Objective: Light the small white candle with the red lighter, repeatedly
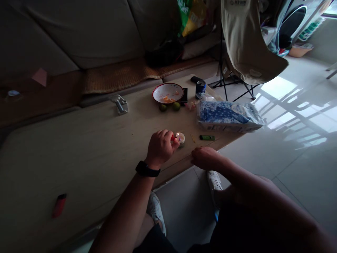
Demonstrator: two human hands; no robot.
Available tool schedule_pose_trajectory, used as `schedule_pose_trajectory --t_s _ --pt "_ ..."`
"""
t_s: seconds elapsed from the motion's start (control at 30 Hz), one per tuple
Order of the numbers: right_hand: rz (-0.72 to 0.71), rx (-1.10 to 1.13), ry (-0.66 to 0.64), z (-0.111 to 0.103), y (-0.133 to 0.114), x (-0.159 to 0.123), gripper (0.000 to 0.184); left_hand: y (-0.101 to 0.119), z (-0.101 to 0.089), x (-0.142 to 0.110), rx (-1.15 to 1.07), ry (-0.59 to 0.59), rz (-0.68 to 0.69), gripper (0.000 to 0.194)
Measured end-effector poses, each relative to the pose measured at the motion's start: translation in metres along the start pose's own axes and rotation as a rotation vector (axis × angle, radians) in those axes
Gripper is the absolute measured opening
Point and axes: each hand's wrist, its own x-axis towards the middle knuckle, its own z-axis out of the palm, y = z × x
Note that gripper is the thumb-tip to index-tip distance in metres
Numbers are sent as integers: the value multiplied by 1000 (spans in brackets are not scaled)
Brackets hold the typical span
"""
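The left hand is closed around a red lighter, its flame lit right at a small candle near the bench edge. The step in hand looks like lighting that candle, and a steady flame at the wick is what the moment calls for. The right hand rests loosely curled on the edge at the candle's 4 o'clock, holding nothing visible. A matchstick and a green lighter lie at the candle's 3 o'clock, a tissue pack at 2 o'clock, and a bowl with two limes beside it at 12 o'clock
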Motion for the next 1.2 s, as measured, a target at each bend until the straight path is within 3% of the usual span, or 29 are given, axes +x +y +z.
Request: schedule_pose_trajectory --t_s 0.67,1.03,1.2 --pt "15 65 -34 -7 1 -3 35 1 -3 0 -1 -26 -8 23" --pt "5 63 -13 -4 2 -3 33 -22 -5 -11 -103 197 2 20" --pt "5 54 6 -3 2 -3 32 -36 -10 -20 -168 206 -10 21"
